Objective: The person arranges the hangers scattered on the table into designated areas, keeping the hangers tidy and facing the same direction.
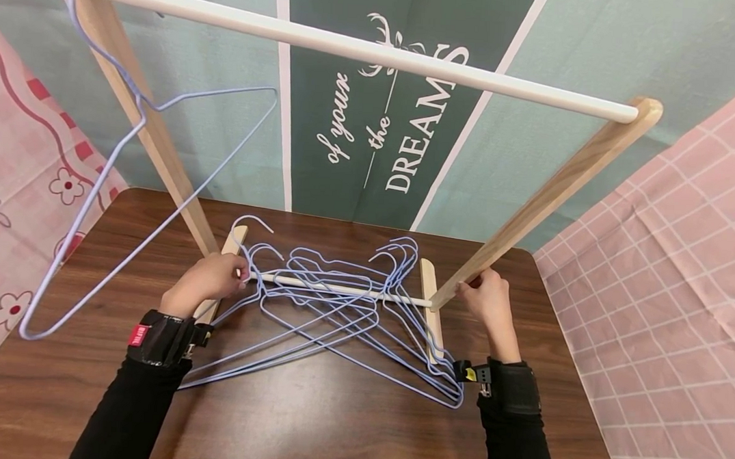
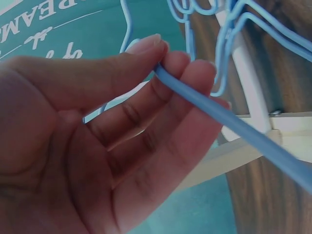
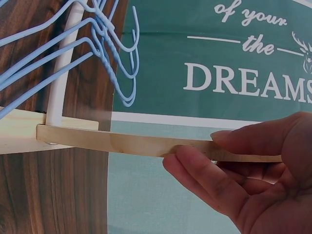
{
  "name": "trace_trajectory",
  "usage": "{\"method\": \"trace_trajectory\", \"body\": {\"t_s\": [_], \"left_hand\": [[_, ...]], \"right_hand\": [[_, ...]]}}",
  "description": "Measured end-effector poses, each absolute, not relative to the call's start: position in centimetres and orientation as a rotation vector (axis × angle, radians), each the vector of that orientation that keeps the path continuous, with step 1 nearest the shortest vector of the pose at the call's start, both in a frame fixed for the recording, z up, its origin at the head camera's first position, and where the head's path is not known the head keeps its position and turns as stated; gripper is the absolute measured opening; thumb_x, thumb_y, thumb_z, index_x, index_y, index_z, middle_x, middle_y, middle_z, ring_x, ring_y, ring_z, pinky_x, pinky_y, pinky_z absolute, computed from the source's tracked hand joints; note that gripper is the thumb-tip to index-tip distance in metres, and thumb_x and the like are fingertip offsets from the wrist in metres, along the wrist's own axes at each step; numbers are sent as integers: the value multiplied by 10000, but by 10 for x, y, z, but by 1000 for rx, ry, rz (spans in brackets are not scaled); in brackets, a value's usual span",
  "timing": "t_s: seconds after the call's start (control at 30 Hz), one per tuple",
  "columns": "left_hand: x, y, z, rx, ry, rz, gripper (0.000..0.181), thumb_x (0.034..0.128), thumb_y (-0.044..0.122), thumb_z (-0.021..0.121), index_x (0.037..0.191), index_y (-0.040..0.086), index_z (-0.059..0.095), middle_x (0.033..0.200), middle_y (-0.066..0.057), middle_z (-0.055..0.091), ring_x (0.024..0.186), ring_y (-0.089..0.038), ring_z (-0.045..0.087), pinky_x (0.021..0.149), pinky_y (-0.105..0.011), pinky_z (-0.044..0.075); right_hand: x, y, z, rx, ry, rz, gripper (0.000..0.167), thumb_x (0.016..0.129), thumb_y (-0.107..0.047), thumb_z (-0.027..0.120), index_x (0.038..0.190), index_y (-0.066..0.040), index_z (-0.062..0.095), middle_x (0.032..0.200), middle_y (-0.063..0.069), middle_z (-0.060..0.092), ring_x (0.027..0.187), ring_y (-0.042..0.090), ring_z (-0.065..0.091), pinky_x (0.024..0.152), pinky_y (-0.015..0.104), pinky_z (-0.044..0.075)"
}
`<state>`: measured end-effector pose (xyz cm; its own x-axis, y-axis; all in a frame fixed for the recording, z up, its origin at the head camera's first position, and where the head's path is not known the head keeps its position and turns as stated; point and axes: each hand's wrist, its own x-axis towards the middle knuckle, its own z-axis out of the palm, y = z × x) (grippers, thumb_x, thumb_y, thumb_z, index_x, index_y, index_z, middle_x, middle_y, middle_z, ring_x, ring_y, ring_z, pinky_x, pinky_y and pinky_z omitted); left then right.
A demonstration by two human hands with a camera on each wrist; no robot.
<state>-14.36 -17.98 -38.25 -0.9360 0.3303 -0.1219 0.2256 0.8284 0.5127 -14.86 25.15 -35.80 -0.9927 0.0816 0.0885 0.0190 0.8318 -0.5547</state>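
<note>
My left hand (image 1: 212,281) pinches the wire of a light blue clothes hanger (image 2: 239,126) between thumb and fingertips, at the left side of a pile of hangers. The matching blue hangers (image 1: 393,280) lie crossed over each other on the table, their hooks toward the back, across the rack's lower white bar (image 1: 415,301). My right hand (image 1: 489,300) grips the right wooden upright (image 3: 117,140) of the garment rack near its base, thumb on one side and fingers on the other. One hanger (image 1: 140,106) hangs from the left end of the top rail (image 1: 363,48).
The rack's left upright (image 1: 152,134) rises behind my left hand, and short wooden feet (image 1: 429,277) rest on the brown table (image 1: 309,425). A green lettered cloth (image 1: 320,193) hangs behind; a pink checked cloth (image 1: 666,290) borders the right side and a flowered one (image 1: 30,208) the left.
</note>
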Motion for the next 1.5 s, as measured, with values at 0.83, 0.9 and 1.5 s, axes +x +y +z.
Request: {"method": "trace_trajectory", "body": {"t_s": [0.83,0.9,1.5], "left_hand": [[-131,-174,-354,546,2887,757,135,760,9,595,698,116,541,549,56,407,527,-133,393,478,-277,290],[-130,-174,-353,544,2895,757,137,763,5,586,698,116,540,554,52,406,530,-136,394,479,-278,291],[-121,-172,-338,419,2927,711,78,803,5,578,769,75,572,633,0,487,559,-177,420,505,-304,321]], "right_hand": [[-149,252,-358,-84,-2909,883,188,821,-31,598,930,122,586,772,240,619,650,332,592,498,302,413],[-149,252,-359,-85,-2907,882,187,819,-31,596,928,120,586,773,241,619,650,329,592,498,302,414],[-149,252,-356,-99,-2925,899,195,830,-37,596,943,121,579,800,256,607,655,318,579,506,311,409]]}}
